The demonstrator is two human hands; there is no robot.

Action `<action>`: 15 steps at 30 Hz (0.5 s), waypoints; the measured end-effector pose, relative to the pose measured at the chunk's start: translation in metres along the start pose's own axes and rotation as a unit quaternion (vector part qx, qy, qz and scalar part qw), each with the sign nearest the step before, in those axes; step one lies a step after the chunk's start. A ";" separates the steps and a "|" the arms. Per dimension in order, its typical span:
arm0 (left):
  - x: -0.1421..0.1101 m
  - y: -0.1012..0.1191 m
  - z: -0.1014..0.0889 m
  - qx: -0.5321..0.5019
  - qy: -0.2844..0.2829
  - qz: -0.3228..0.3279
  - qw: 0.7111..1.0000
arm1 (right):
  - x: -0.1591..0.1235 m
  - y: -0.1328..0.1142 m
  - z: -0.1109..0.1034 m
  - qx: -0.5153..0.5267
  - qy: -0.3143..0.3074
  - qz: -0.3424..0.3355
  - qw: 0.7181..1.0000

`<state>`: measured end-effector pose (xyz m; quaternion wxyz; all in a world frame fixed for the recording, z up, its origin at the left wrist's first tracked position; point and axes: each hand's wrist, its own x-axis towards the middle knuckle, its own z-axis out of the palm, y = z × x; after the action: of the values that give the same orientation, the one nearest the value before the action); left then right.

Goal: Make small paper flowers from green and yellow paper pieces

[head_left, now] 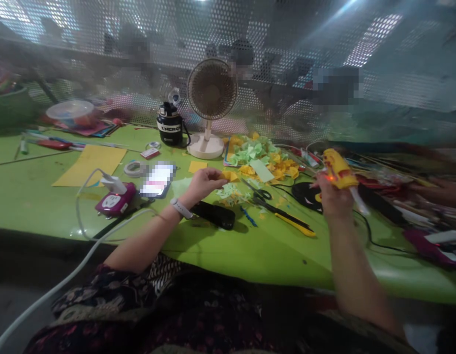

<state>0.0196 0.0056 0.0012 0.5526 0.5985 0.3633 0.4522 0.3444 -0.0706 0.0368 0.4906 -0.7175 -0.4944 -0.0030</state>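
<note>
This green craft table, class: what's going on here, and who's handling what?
A person grips a yellow glue gun in their right hand, raised above the green table. Their left hand holds a scrap of yellow paper. Just beyond it lies a pile of green and yellow paper cutouts, with scissors and a yellow-handled craft knife nearby. Another person's hand shows at the right edge.

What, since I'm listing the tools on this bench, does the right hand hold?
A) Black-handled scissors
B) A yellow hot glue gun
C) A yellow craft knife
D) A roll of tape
B. The right hand grips the yellow hot glue gun, with a white glue stick at its back, while the scissors and yellow craft knife lie on the table.
</note>
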 end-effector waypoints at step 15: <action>-0.001 0.000 0.000 0.027 0.005 0.001 1.000 | -0.084 -0.074 0.053 0.143 -0.339 -0.049 0.929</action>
<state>0.0197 0.0049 0.0015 0.5338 0.6112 0.3777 0.4459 0.2235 -0.0899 0.0197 0.3908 -0.5728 -0.6608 0.2874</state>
